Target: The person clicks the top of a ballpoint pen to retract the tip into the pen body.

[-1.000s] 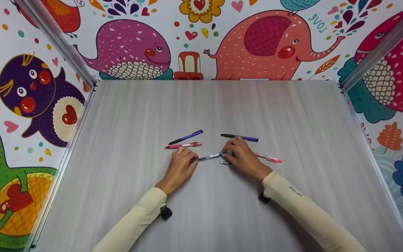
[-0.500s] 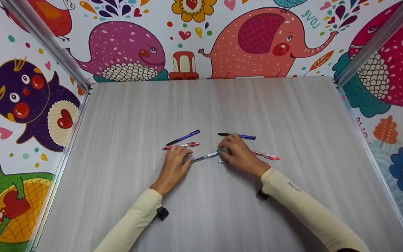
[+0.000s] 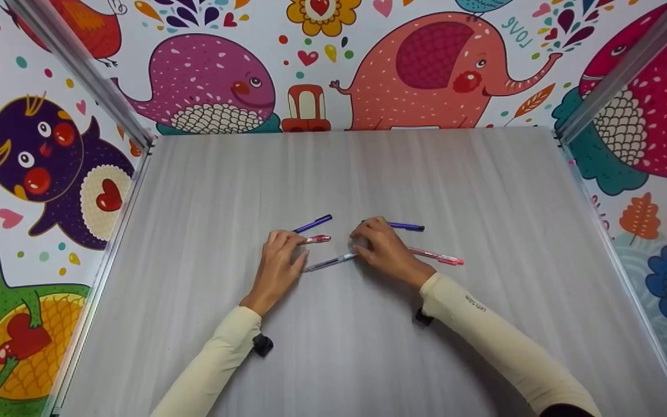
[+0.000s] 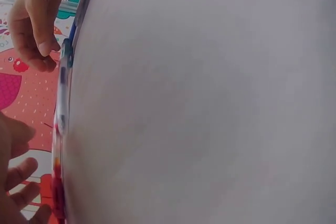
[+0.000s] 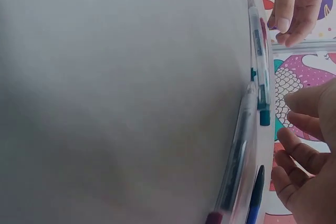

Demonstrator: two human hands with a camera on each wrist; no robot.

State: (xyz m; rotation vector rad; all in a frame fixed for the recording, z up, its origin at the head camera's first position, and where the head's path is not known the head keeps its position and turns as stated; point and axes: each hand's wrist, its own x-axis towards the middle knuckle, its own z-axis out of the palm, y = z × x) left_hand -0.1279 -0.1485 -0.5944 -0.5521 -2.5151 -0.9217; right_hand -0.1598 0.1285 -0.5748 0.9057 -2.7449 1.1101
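Starting from the left, we find the left hand [image 3: 275, 263] with its fingers loosely spread and grasping nothing that we can see, its thumb side turned toward the middle of the table [image 3: 322, 179]. Past its fingers lie the visible parts of a blue pen [image 3: 314, 222] and a red pen [image 3: 319, 238], their other ends hidden behind the hand. Next we come to the clear pen [image 3: 329, 262], lying on the table in the gap between the hands, its long axis rising from the left thumb toward the right fingers, so each hand faces one end. Its lower end sits just beside the left thumb; its teal end reaches the right hand [image 3: 388, 252], which overlaps it from overhead, so we judge the right hand the nearer. We see those fingers gently bent and released in the wrist view, though we cannot tell whether a fingertip touches the pen. Farther right, a second blue pen [image 3: 407, 226] and a pink pen [image 3: 438, 256] stick out beyond the right hand, both sloping down to the right.
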